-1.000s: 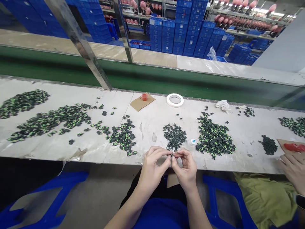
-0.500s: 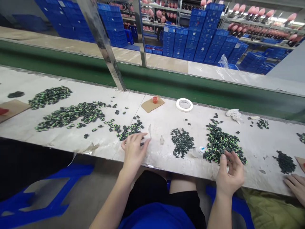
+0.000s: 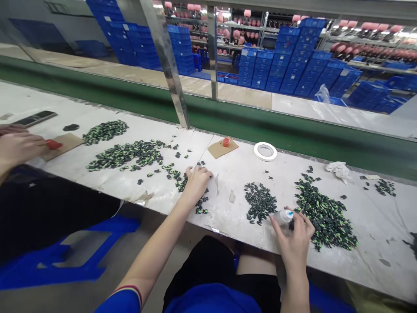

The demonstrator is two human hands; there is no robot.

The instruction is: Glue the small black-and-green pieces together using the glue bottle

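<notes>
My right hand [image 3: 295, 237] has its thumb and fingers closed around a small translucent white bottle [image 3: 282, 216] with a blue tip. The bottle lies between a heap of small dark pieces [image 3: 259, 201] and a larger heap of black-and-green pieces [image 3: 322, 213]. My left hand [image 3: 197, 184] is bent down over a small spread of black-and-green pieces [image 3: 176, 174], fingers curled at the table. Whatever its fingertips hold is hidden. Just right of that hand is a thin translucent strip [image 3: 215, 184] on the white table [image 3: 224, 213].
A white tape roll [image 3: 265, 151] and cardboard with a red cap [image 3: 226, 141] sit toward the back. More heaps [image 3: 128, 154] lie leftward. Crumpled tissue [image 3: 339, 169] is at right. Another person's hand [image 3: 19, 145] works at far left. A metal post [image 3: 172, 74] rises behind.
My right hand has moved left from the large black-and-green heap and taken hold of the bottle. My left hand has reached farther over the small pieces. The view has shifted left.
</notes>
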